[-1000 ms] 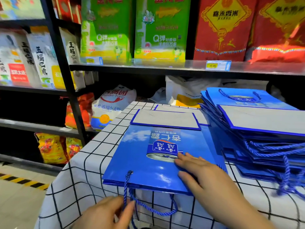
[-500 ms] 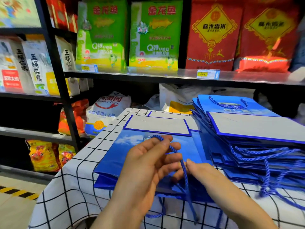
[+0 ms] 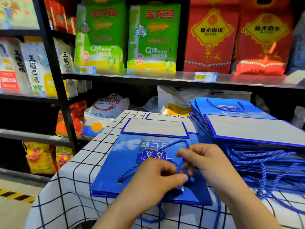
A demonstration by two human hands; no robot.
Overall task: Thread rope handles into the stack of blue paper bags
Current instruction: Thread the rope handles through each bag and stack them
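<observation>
shop shelves [image 3: 148, 78] full of rice sacks stand behind the flat blue bag [image 3: 125, 162], and a checked cloth [image 3: 69, 179] lies under it. over the near right part of this bag, the left hand [image 3: 158, 177] has its fingers curled tight, pinching the blue rope [image 3: 179, 142]. the right hand [image 3: 209, 164], just past it, pinches the same rope higher up. so both hands are clamped on the rope.

one end of the rope goes into the hole [image 3: 119, 182] at the bag's near left corner. from there it loops up across the bag's picture to the fingers. i cannot tell if the other end is in a second hole, because the fingers hide it.

to the right of the bag sits a pile of bags [image 3: 247, 129] with ropes already in.

the tip could miss its small hole. a hard pull could drag the first end back out. loose ropes hanging off the bag's near edge could tangle.
</observation>
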